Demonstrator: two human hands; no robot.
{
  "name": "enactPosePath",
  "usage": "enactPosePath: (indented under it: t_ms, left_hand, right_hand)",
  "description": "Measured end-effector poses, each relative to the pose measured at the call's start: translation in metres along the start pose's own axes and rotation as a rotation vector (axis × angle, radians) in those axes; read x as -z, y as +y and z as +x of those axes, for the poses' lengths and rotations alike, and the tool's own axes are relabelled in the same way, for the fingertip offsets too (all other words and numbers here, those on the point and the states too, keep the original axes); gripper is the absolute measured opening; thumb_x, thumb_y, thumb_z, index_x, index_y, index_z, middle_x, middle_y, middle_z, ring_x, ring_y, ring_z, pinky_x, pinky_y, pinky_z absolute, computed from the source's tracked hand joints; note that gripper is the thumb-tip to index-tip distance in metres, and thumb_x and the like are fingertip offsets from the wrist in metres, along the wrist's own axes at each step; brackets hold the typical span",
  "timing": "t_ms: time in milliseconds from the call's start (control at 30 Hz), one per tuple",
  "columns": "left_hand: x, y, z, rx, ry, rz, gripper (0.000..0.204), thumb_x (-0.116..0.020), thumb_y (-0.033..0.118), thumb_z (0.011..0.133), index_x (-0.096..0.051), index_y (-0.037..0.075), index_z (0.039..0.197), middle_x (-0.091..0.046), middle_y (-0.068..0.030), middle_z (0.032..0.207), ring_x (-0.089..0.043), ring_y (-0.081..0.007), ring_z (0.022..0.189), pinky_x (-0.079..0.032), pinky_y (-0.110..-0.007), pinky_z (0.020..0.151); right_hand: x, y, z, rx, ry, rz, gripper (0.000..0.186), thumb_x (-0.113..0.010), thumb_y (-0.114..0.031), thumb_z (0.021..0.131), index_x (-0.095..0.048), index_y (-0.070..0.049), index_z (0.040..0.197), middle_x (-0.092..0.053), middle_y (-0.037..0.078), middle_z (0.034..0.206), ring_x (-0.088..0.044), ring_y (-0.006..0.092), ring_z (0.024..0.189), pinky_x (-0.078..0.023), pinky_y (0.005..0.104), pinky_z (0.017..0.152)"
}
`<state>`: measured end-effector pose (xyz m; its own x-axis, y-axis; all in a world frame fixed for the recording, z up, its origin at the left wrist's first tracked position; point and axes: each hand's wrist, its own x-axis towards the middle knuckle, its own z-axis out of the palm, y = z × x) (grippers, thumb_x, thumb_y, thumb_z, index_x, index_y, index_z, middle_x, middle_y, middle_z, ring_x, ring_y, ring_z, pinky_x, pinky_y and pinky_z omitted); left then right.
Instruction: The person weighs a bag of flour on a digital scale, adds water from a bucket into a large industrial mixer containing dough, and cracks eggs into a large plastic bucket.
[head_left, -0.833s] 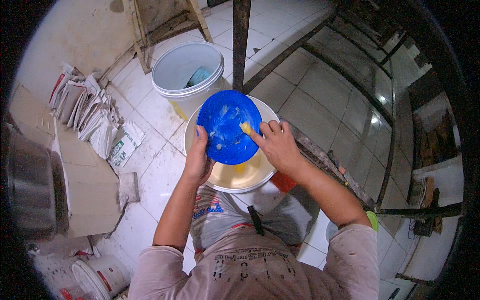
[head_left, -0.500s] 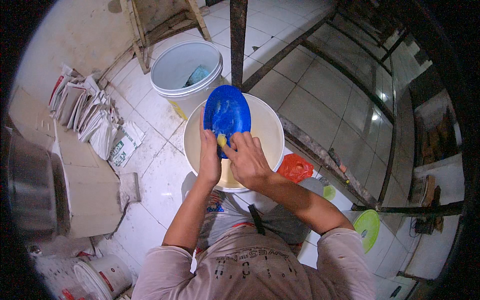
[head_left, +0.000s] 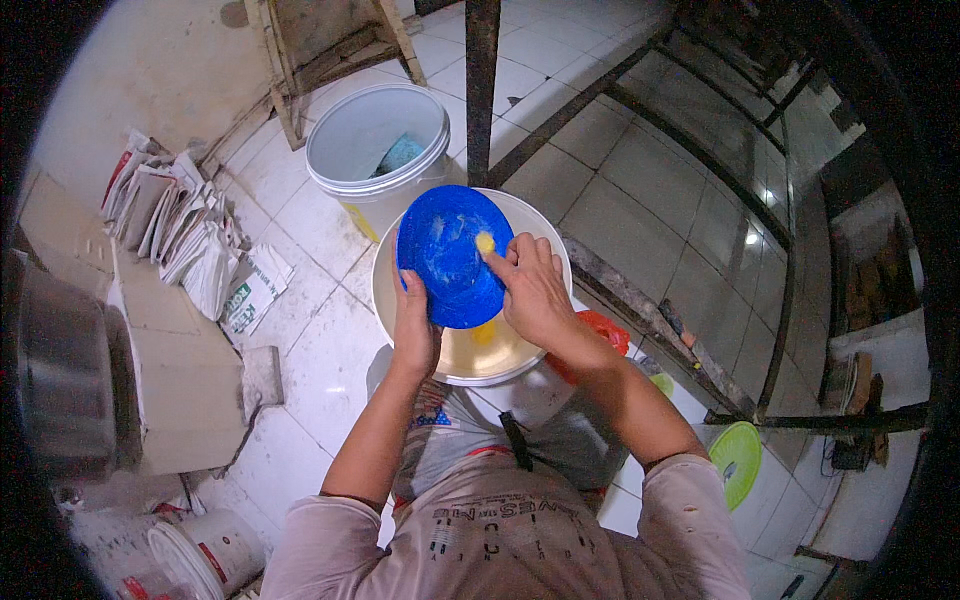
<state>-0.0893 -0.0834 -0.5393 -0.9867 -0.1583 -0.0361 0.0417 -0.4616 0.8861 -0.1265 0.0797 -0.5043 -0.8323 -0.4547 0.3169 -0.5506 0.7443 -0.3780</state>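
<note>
My left hand (head_left: 415,330) grips the left and lower edge of a blue shallow plastic dish (head_left: 448,270), tilted so its inside faces me. Pale smears mark the inside of the dish. At its right side my right hand (head_left: 535,295) is closed, with a small yellow lump (head_left: 486,243) at its fingertips against the dish surface; what the lump is I cannot make out. Beneath both hands stands a white bucket (head_left: 556,225) holding cloudy yellowish liquid. A yellow patch shows in the liquid just below the dish.
A second white bucket (head_left: 320,150) with a blue-green thing inside stands beyond. Stacked papers (head_left: 180,215) lie at left, near a metal pot (head_left: 65,370). A dark metal frame (head_left: 480,100) rises ahead and extends right. A red plastic bag (head_left: 605,330) and green lid (head_left: 737,462) lie right.
The blue dish has turned to face me more fully and shifted slightly lower. My right hand has moved right and up across it with the yellow lump.
</note>
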Motion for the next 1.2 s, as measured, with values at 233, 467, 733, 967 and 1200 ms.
enactPosePath:
  t_ms: [233,467,733,967,1200]
  left_hand:
    - [-0.008,0.017,-0.009,0.076,-0.132,0.137,0.069,-0.030,0.052,0.096,-0.013,0.007,0.145,-0.030,-0.0134,0.142,-0.032,-0.0228,0.129,-0.028,-0.035,0.106]
    - [-0.006,0.027,-0.007,0.138,-0.237,0.168,0.068,-0.029,0.051,0.096,-0.014,0.007,0.145,-0.029,-0.0124,0.143,-0.031,-0.0224,0.130,-0.028,-0.035,0.107]
    - [-0.008,0.014,-0.009,0.209,-0.201,0.121,0.067,-0.029,0.052,0.096,-0.014,0.009,0.145,-0.029,-0.0123,0.143,-0.030,-0.0223,0.131,-0.029,-0.037,0.107]
    - [0.002,0.009,0.000,0.152,0.000,-0.290,0.061,-0.033,0.052,0.094,-0.028,0.009,0.138,-0.043,-0.0132,0.134,-0.047,-0.0264,0.120,-0.042,-0.043,0.099]
    - [-0.012,0.028,-0.014,0.129,-0.030,-0.426,0.057,-0.040,0.041,0.096,-0.030,0.002,0.136,-0.043,-0.0182,0.134,-0.046,-0.0310,0.122,-0.039,-0.049,0.101]
  right_hand:
    - [0.001,0.007,0.005,0.282,0.009,-0.545,0.021,-0.053,-0.016,0.078,-0.063,-0.006,0.094,-0.050,0.005,0.094,-0.045,0.0202,0.091,-0.034,0.0367,0.074]
    - [0.005,0.011,0.014,0.520,-0.064,-0.627,0.018,-0.054,-0.022,0.077,-0.067,-0.011,0.084,-0.050,0.001,0.095,-0.045,0.0171,0.092,-0.034,0.0364,0.075]
    - [0.009,0.002,0.005,0.573,-0.111,-0.509,0.024,-0.052,-0.021,0.080,-0.064,-0.013,0.100,-0.050,0.002,0.099,-0.046,0.0187,0.094,-0.035,0.0388,0.078]
    - [0.021,-0.013,-0.021,0.062,-0.061,0.089,0.052,-0.058,-0.013,0.074,-0.054,-0.022,0.124,-0.045,0.013,0.105,-0.043,0.0323,0.100,-0.035,0.0440,0.082]
    - [0.020,0.006,-0.017,0.158,0.050,-0.015,0.050,-0.060,-0.009,0.069,-0.060,-0.023,0.117,-0.042,0.015,0.126,-0.039,0.0354,0.116,-0.035,0.0465,0.092]
